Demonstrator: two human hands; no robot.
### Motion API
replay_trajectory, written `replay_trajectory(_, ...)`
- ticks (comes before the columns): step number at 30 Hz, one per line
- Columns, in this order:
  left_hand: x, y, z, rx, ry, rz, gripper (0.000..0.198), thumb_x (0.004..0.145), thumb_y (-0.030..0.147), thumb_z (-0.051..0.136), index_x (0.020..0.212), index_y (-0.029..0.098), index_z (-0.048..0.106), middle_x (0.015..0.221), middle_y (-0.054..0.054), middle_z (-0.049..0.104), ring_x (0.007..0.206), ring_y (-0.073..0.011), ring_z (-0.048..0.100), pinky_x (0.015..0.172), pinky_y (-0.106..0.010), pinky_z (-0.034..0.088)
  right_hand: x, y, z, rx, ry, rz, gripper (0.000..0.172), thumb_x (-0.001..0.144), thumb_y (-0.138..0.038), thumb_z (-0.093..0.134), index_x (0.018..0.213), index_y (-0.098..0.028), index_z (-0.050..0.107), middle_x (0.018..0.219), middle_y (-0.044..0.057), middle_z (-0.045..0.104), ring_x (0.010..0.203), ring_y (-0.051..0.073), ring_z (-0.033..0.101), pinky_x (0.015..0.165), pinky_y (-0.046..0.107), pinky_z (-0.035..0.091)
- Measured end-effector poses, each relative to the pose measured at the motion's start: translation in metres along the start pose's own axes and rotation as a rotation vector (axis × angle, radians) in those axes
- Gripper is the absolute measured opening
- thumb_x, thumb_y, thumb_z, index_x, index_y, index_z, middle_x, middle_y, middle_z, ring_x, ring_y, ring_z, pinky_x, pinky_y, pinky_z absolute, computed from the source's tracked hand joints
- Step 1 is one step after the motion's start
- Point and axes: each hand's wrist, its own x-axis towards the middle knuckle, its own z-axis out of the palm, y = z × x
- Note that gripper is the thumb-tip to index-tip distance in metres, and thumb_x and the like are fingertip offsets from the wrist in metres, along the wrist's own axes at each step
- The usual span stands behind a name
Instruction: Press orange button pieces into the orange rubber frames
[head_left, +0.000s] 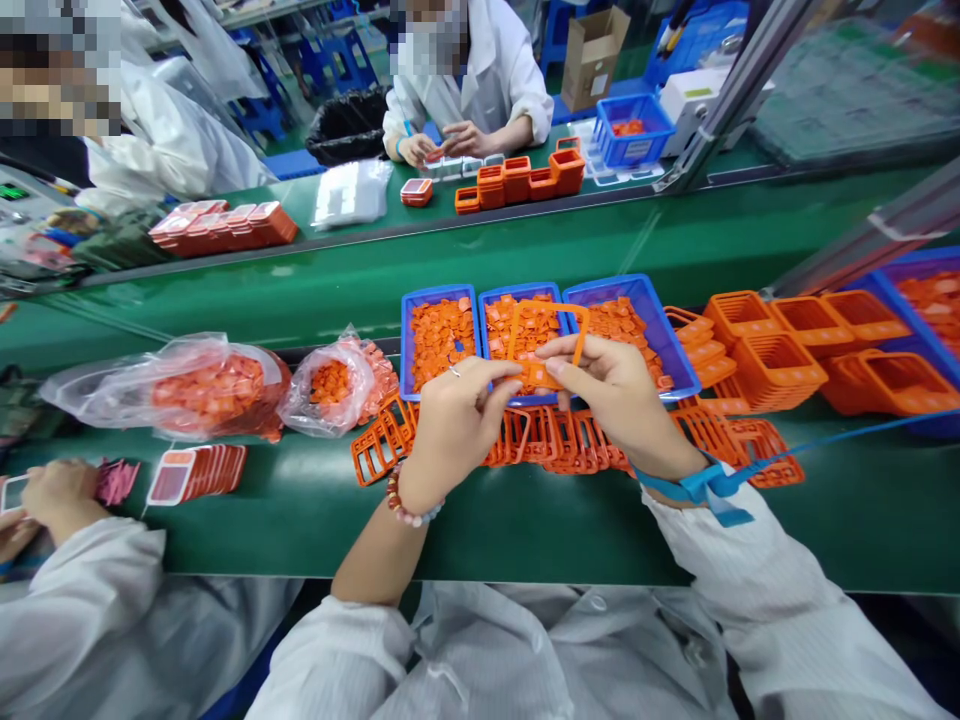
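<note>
An orange plastic frame (551, 306) is held up between my two hands, over the front of the blue bins. My left hand (466, 410) pinches the lower left part of it between thumb and fingers. On its right side, my right hand (611, 385) grips it with thumb and fingers closed. Whether a small part is also between my fingertips I cannot make out. Behind the frame stand the left blue bin (403, 345), the middle blue bin (519, 290) and the right blue bin (671, 350), each with small orange pieces. A row of orange frames (585, 440) lies below my hands.
Stacked orange frames (776, 370) stand to the right. Plastic bags of orange parts (217, 385) lie left, beside a row of white-faced frames (199, 475). A blue wrist cord (832, 437) runs right from my wrist. Co-workers sit at left and across the green belt (337, 275).
</note>
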Motion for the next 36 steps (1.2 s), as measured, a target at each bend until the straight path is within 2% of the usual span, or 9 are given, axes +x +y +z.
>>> replay_trajectory(6,-0.002,0.001,0.001,0.013,0.012,0.069,0.017,0.096,0.022,0.059,0.097,0.023,0.076,0.085,-0.002,0.068,0.068,-0.0101,0.061,0.063,-0.022,0.047,-0.005,-0.006,0.001,-0.073,-0.033,-0.019,0.021,0.080,-0.039,0.075,0.081,-0.018,0.071,0.067,0.001,0.068,0.050,0.011,0.057,0.046,0.024,0.048)
replay_trajectory(9,-0.001,0.000,0.004,-0.036,0.070,-0.026,0.010,0.092,0.028,0.067,0.096,0.022,0.073,0.083,-0.001,0.065,0.058,-0.0084,0.052,0.057,-0.022,0.044,-0.007,-0.008,0.000,-0.082,-0.032,-0.024,0.023,0.079,-0.042,0.076,0.081,-0.019,0.072,0.068,0.001,0.069,0.052,0.012,0.059,0.047,0.024,0.051)
replay_trajectory(11,-0.001,-0.001,0.006,-0.132,0.087,-0.138,0.021,0.088,0.034,0.072,0.104,0.021,0.068,0.078,0.001,0.063,0.052,-0.0080,0.047,0.054,-0.023,0.041,-0.009,-0.010,0.000,-0.085,-0.033,-0.037,0.025,0.079,-0.043,0.077,0.080,-0.019,0.072,0.069,0.002,0.070,0.052,0.012,0.060,0.047,0.025,0.052)
replay_trajectory(13,-0.001,-0.001,0.009,-0.261,-0.004,-0.234,0.024,0.090,0.039,0.068,0.104,0.020,0.064,0.069,0.002,0.059,0.050,-0.0089,0.045,0.051,-0.024,0.039,-0.010,-0.010,0.000,-0.084,-0.036,-0.055,0.026,0.080,-0.045,0.077,0.080,-0.019,0.072,0.069,0.002,0.070,0.052,0.013,0.061,0.048,0.025,0.053)
replay_trajectory(16,0.000,0.000,0.010,-0.407,-0.195,-0.322,0.031,0.096,0.045,0.056,0.080,0.019,0.059,0.058,0.003,0.052,0.050,-0.0105,0.045,0.049,-0.025,0.035,-0.012,-0.011,0.001,-0.090,-0.042,-0.072,0.028,0.081,-0.047,0.076,0.080,-0.019,0.072,0.068,0.002,0.070,0.052,0.013,0.061,0.048,0.026,0.053)
replay_trajectory(20,0.001,0.000,0.007,-0.491,-0.236,-0.401,0.042,0.093,0.049,0.058,0.065,0.020,0.049,0.052,0.004,0.047,0.048,-0.0097,0.040,0.047,-0.025,0.029,-0.018,-0.013,0.004,-0.105,-0.040,-0.067,0.030,0.084,-0.047,0.074,0.076,-0.018,0.068,0.066,0.002,0.069,0.053,0.013,0.063,0.050,0.025,0.054)
replay_trajectory(24,0.002,0.000,0.004,-0.538,-0.188,-0.412,0.046,0.092,0.049,0.061,0.060,0.020,0.045,0.049,0.005,0.042,0.045,-0.0080,0.033,0.044,-0.026,0.024,-0.027,-0.014,0.005,-0.168,-0.075,-0.042,0.032,0.093,-0.048,0.063,0.083,-0.018,0.067,0.071,0.004,0.072,0.057,0.015,0.067,0.053,0.025,0.056)
replay_trajectory(28,0.002,0.002,0.005,-0.649,-0.127,-0.397,0.046,0.091,0.052,0.063,0.062,0.019,0.047,0.047,0.006,0.044,0.042,-0.0073,0.034,0.043,-0.025,0.024,-0.031,-0.014,0.006,-0.221,-0.059,-0.064,0.035,0.090,-0.045,0.069,0.113,-0.018,0.069,0.080,0.005,0.076,0.066,0.019,0.073,0.061,0.030,0.060)
replay_trajectory(36,-0.009,0.013,0.004,-0.882,-0.113,-0.301,0.048,0.100,0.056,0.046,0.068,0.019,0.048,0.047,0.004,0.049,0.039,-0.0067,0.039,0.042,-0.021,0.030,-0.032,-0.020,0.003,0.071,-0.039,-0.049,0.040,0.092,-0.050,0.066,0.123,-0.025,0.072,0.067,0.001,0.072,0.050,0.015,0.065,0.044,0.028,0.054)
